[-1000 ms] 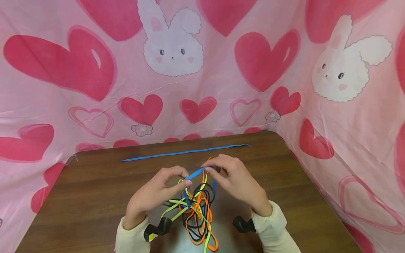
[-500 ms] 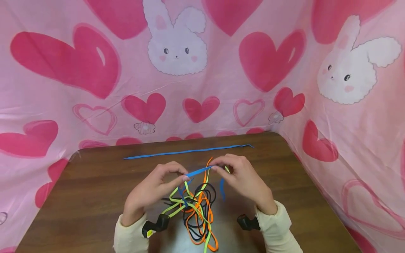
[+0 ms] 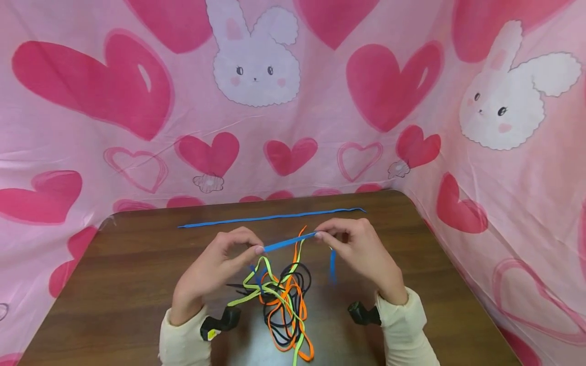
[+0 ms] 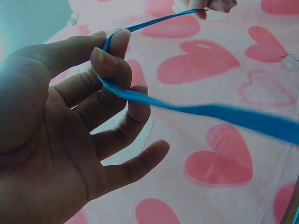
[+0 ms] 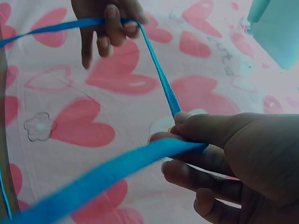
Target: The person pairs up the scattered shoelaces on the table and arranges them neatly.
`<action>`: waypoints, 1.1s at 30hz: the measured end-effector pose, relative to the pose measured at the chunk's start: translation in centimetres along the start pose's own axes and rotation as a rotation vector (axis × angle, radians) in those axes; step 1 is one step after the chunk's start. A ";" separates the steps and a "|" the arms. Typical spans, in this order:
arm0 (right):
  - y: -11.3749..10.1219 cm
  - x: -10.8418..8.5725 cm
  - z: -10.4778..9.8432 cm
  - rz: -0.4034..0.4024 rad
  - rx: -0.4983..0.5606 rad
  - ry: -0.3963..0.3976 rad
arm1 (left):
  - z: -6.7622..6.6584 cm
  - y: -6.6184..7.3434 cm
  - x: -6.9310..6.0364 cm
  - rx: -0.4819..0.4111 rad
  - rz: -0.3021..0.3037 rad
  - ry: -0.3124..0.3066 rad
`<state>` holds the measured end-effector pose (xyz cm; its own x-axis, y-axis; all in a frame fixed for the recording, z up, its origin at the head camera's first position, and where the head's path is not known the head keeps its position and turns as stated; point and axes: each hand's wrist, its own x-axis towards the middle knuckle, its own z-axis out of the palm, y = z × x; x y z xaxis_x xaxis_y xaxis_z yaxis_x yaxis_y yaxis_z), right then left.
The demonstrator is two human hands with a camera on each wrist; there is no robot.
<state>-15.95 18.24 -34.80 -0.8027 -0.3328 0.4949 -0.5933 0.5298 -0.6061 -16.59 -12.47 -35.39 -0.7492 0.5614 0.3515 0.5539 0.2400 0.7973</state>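
Hands (image 3: 212, 267) (image 3: 363, 251) moved apart; held lace (image 3: 289, 242) seems taut.

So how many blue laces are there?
2 I can make out: a straight blue lace lies across the far side of the table, and a held blue lace runs between the left hand and right hand. The tangle may hide more.

The blue lace (image 3: 289, 242) is flat, narrow and of one plain colour. A stretch of it is pulled straight in the air, pinched by the left hand (image 3: 208, 269) and the right hand (image 3: 368, 254); in the head view it rises gently, from between 8 and 9 o'clock to between 2 and 3. Below each hand, a loose tail hangs toward 6 o'clock
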 end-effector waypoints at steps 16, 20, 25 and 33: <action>1.7 -0.1 -1.8 0.005 -0.086 0.072 | -0.4 -0.2 -0.1 0.092 -0.011 0.118; 2.0 -0.2 -2.0 0.015 -0.062 0.092 | -0.2 -0.3 0.0 0.110 0.022 0.209; 2.4 -0.3 -2.3 -0.003 -0.063 0.136 | -0.3 -0.3 0.0 0.122 0.036 0.282; 3.4 -0.3 -2.6 -0.020 -0.101 0.199 | -0.4 -0.4 0.0 0.163 0.104 0.327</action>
<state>-17.63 22.20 -35.39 -0.7573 -0.1887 0.6252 -0.5915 0.6038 -0.5344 -16.98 -12.91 -35.47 -0.7474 0.3132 0.5859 0.6642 0.3325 0.6696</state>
